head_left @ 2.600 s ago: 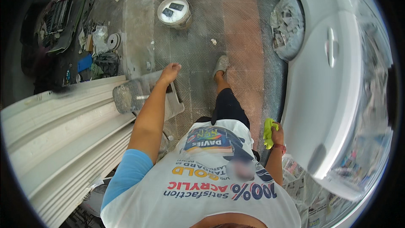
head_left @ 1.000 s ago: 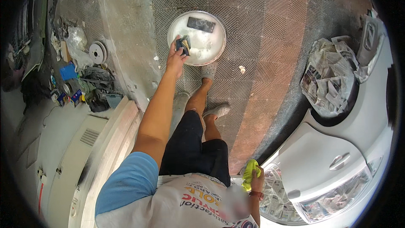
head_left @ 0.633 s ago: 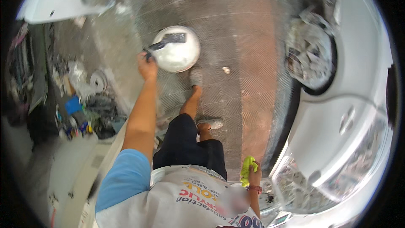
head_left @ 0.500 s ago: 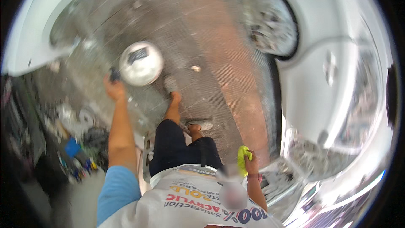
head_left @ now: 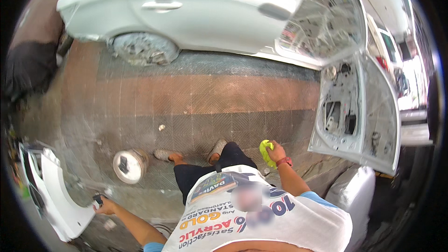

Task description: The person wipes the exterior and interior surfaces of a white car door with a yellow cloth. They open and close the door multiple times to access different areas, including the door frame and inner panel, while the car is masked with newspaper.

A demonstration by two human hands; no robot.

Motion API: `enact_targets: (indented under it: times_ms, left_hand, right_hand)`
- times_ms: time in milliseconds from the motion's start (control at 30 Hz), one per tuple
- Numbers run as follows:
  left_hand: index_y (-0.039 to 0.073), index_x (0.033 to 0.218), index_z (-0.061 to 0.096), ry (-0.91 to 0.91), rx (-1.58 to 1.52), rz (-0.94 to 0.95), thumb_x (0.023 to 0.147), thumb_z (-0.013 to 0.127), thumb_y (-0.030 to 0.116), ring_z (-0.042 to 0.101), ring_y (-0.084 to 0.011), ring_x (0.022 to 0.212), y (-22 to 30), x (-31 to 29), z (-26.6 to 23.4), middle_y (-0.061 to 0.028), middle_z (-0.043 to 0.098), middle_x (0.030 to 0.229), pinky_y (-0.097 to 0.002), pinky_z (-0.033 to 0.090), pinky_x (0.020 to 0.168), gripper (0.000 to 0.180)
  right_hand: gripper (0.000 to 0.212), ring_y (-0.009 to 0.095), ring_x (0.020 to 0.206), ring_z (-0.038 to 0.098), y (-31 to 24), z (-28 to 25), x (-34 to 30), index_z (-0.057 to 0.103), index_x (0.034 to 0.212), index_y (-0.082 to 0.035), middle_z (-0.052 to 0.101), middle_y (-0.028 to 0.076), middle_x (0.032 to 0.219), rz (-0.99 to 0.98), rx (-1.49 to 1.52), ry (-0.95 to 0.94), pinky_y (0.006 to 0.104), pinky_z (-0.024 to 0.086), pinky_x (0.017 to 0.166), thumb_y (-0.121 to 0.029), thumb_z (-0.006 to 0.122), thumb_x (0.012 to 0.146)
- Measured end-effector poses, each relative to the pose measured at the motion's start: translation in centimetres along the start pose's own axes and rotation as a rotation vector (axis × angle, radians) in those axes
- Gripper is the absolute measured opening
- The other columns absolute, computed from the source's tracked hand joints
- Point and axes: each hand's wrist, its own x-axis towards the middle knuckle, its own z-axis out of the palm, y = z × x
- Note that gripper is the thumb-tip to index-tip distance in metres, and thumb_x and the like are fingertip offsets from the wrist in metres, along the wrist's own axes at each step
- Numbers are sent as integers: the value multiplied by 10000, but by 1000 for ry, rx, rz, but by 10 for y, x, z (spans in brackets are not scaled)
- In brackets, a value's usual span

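My left hand (head_left: 108, 206) reaches out to the lower left, its fingers closed on a small dark block (head_left: 97, 200) whose exact kind I cannot make out. It is close beside the edge of a loose white car fender (head_left: 58, 195); whether they touch is unclear. In my right hand (head_left: 276, 151), held near my right thigh, is a bunched yellow-green cloth (head_left: 266, 153). Between my left hand and my feet stands a round bucket (head_left: 138, 180) with a pale top, and another small dark block (head_left: 123, 164) lies on it.
A pale silver car (head_left: 214, 16) stands across the far side, its wheel (head_left: 144, 49) covered. At the right a detached-looking door panel (head_left: 343, 112) stands upright. A small whitish scrap (head_left: 162, 127) lies on the tiled floor (head_left: 224, 93). A grey wrapped bulk (head_left: 350, 191) sits by my right elbow.
My view has turned to the right, so the car now lies ahead instead of at the right. Both hands keep their hold; the left is now beside the white fender.
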Motion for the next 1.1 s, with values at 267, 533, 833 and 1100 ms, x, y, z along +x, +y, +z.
enact_targets:
  times_ms: [267, 533, 833, 1100]
  left_hand:
    - [70, 1505, 560, -717, -678, -215, 1042, 503, 45, 639, -346, 1249, 234, -175, -15, -240, 558, 1496, -426, 635, 964, 468]
    - [173, 1558, 568, -1350, -541, 418, 1043, 380, -60, 571, -317, 1402, 444, -347, -95, -95, 470, 1655, -412, 638, 1006, 596]
    - [77, 1403, 693, -1428, -719, 778, 1080, 507, -28, 694, -251, 1269, 607, -376, -145, -108, 657, 1514, -339, 642, 899, 387]
    - [85, 1184, 714, -1593, -1286, 778, 1099, 557, 33, 699, -305, 1253, 654, -316, -141, -159, 609, 1578, -257, 565, 822, 186]
  right_hand:
    - [470, 461, 1182, 712, 144, -9, -23, 695, 1335, -112, 759, 256, 1235, 352, 220, 92, 531, 561, 1022, -378, 746, 949]
    - [478, 465, 1185, 710, 162, -32, -3, 683, 1352, -111, 755, 261, 1244, 360, 346, 160, 528, 561, 1014, -374, 748, 959]
    - [471, 472, 1185, 708, 158, -92, 36, 684, 1358, -119, 751, 278, 1228, 331, 327, 226, 526, 564, 990, -367, 749, 964]
    - [468, 468, 1179, 717, 193, -134, 36, 693, 1346, -115, 756, 276, 1231, 580, 298, 173, 515, 566, 1009, -356, 755, 950]
